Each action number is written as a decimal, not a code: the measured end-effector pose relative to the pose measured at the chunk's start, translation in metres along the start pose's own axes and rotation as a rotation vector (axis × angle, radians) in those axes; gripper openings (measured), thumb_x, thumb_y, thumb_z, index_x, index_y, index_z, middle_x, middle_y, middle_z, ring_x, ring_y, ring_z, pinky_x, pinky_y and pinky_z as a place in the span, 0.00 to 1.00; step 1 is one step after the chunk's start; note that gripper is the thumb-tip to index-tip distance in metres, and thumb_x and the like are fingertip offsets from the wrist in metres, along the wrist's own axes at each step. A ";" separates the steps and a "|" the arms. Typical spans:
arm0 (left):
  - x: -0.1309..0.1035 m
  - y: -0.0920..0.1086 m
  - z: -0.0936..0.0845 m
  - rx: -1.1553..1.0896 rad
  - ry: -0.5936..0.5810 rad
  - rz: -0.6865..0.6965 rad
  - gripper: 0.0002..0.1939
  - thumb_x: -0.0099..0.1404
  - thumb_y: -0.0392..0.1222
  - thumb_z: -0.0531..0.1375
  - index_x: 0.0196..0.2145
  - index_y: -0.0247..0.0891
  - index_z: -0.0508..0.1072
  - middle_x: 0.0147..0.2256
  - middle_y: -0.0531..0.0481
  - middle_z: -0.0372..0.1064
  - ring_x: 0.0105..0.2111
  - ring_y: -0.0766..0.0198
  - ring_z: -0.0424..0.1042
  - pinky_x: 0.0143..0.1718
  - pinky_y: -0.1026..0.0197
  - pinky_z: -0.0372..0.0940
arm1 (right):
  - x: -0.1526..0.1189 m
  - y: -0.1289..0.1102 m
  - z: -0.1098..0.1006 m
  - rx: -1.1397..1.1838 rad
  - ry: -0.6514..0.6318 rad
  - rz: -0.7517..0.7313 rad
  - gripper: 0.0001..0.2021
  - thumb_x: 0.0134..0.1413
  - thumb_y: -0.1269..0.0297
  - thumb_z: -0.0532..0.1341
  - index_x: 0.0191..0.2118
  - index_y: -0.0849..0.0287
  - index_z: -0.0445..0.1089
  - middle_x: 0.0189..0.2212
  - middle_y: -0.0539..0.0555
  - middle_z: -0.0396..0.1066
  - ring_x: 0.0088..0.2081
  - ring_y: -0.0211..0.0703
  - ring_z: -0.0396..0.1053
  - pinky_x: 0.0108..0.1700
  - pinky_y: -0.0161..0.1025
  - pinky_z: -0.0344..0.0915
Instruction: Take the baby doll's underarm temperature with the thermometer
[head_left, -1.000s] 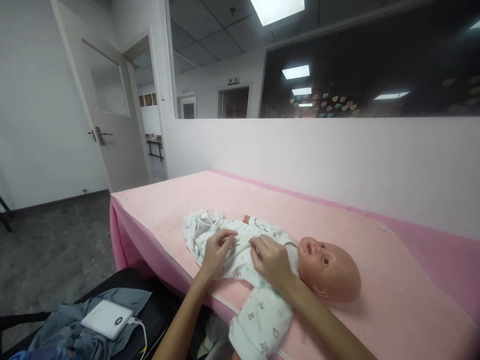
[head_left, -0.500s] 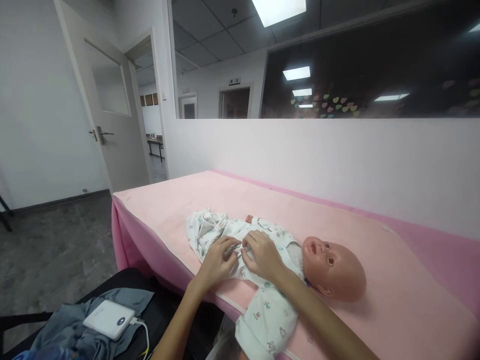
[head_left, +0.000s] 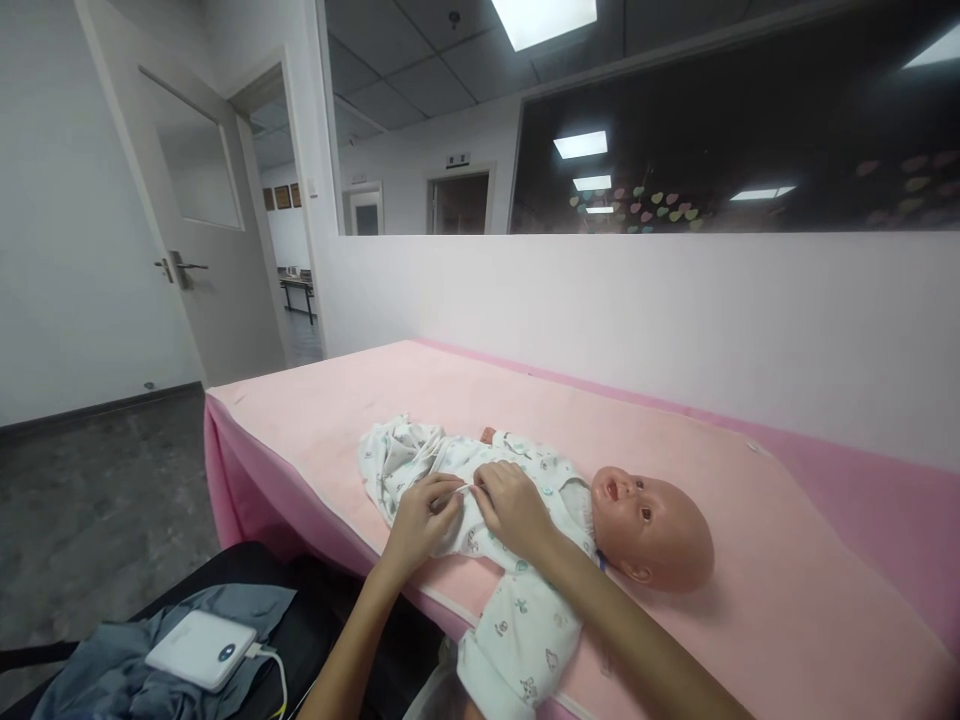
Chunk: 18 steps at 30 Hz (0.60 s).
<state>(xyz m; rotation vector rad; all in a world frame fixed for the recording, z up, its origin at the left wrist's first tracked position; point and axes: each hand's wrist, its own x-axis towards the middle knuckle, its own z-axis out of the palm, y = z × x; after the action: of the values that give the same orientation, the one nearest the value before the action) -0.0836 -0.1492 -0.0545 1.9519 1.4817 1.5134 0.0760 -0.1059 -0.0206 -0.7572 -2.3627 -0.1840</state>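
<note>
A baby doll with a bare brown head [head_left: 656,530] lies on its back on a pink-covered table [head_left: 795,600], its head toward the right. It wears a white patterned garment [head_left: 517,630], one sleeve of which hangs toward the front edge. Over the doll's middle, my left hand [head_left: 426,515] pinches a thin white edge or tie of the garment. Close beside it on the right, my right hand [head_left: 511,505] has its fingertips closed on the same white strip. The fabric beneath both palms is hidden.
A black chair [head_left: 300,600] at the lower left holds a grey cloth [head_left: 90,665] and a white power bank [head_left: 201,650] with a cable. Behind the table stands a white wall [head_left: 637,320] with a window. An open door [head_left: 232,300] is at the left.
The whole view has shifted slightly. My fingertips, apart in the earlier frame, now show a thin white strip of fabric stretched between them.
</note>
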 end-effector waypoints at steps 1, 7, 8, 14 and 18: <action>0.000 -0.001 0.000 0.000 -0.005 -0.001 0.10 0.60 0.41 0.55 0.34 0.39 0.76 0.39 0.47 0.72 0.39 0.58 0.70 0.39 0.60 0.64 | 0.000 0.000 0.000 0.000 -0.002 0.009 0.06 0.58 0.69 0.50 0.30 0.58 0.59 0.27 0.51 0.65 0.30 0.39 0.61 0.34 0.36 0.54; 0.000 -0.004 0.000 0.018 -0.002 0.007 0.09 0.60 0.40 0.56 0.35 0.39 0.75 0.40 0.48 0.71 0.41 0.58 0.70 0.43 0.60 0.64 | -0.001 -0.001 0.000 0.011 -0.001 0.032 0.05 0.57 0.70 0.51 0.30 0.58 0.59 0.27 0.51 0.64 0.29 0.39 0.60 0.34 0.36 0.54; 0.000 -0.004 0.000 0.016 0.001 0.008 0.09 0.59 0.39 0.56 0.35 0.39 0.75 0.40 0.48 0.71 0.41 0.58 0.70 0.43 0.59 0.63 | -0.001 -0.001 0.000 0.015 -0.002 0.029 0.05 0.56 0.71 0.51 0.30 0.58 0.59 0.27 0.51 0.64 0.30 0.39 0.60 0.34 0.36 0.54; -0.001 -0.004 0.000 0.001 -0.008 0.018 0.08 0.60 0.37 0.56 0.34 0.39 0.75 0.39 0.48 0.71 0.40 0.59 0.70 0.44 0.59 0.63 | -0.001 0.000 0.000 0.017 -0.003 0.008 0.05 0.56 0.71 0.51 0.29 0.58 0.59 0.27 0.51 0.65 0.30 0.39 0.61 0.35 0.36 0.54; -0.002 -0.008 -0.002 -0.072 -0.026 0.020 0.08 0.60 0.39 0.57 0.34 0.39 0.76 0.39 0.48 0.71 0.41 0.58 0.70 0.44 0.59 0.63 | -0.001 -0.001 0.000 0.032 0.003 0.018 0.05 0.56 0.71 0.52 0.30 0.58 0.59 0.26 0.51 0.65 0.29 0.39 0.61 0.34 0.36 0.55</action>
<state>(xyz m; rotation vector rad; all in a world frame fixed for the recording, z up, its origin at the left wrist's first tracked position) -0.0893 -0.1477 -0.0603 1.9431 1.3814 1.5220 0.0760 -0.1069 -0.0213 -0.7623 -2.3500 -0.1390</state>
